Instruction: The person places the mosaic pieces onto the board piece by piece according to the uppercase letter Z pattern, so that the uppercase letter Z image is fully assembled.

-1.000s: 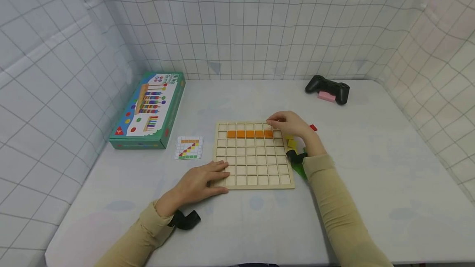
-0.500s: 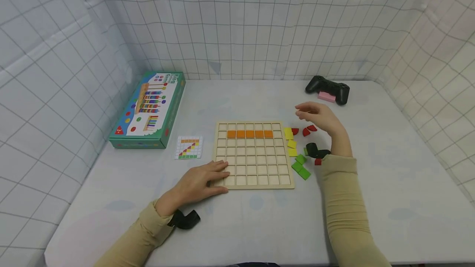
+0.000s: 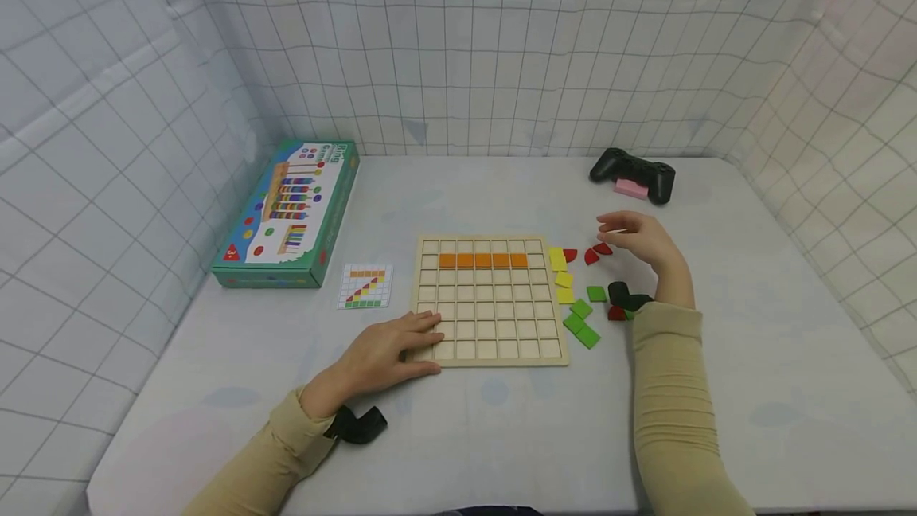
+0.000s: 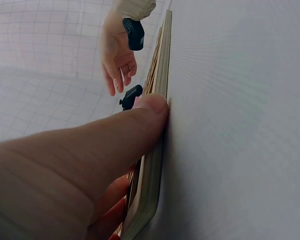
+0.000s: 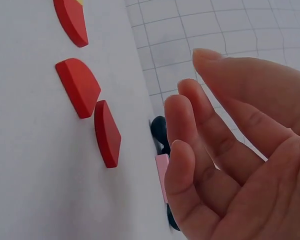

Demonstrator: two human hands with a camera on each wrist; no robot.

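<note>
A pale wooden grid board [image 3: 485, 310] lies flat on the table, with a row of several orange square tiles [image 3: 483, 260] in its second row from the back. My left hand [image 3: 383, 353] rests on its near left corner; in the left wrist view the thumb [image 4: 152, 107] touches the edge. Beside the board's right side lie yellow tiles [image 3: 564, 279], green tiles [image 3: 581, 309] and red quarter-round pieces [image 3: 591, 256]. My right hand [image 3: 645, 241] hovers by the red pieces, fingers loosely bent and holding nothing; the right wrist view shows a gap to the red piece [image 5: 108, 135].
A small pattern card [image 3: 365, 286] lies left of the board. Behind it stands a green-edged game box [image 3: 294, 205]. A black game controller [image 3: 634, 172] sits at the back right over a pink block [image 3: 630, 188]. Grid-patterned cloth walls surround the table.
My right hand has left the board's far right corner and moved right, over beside the red pieces, uncovering the loose tiles. The left hand stays put.
</note>
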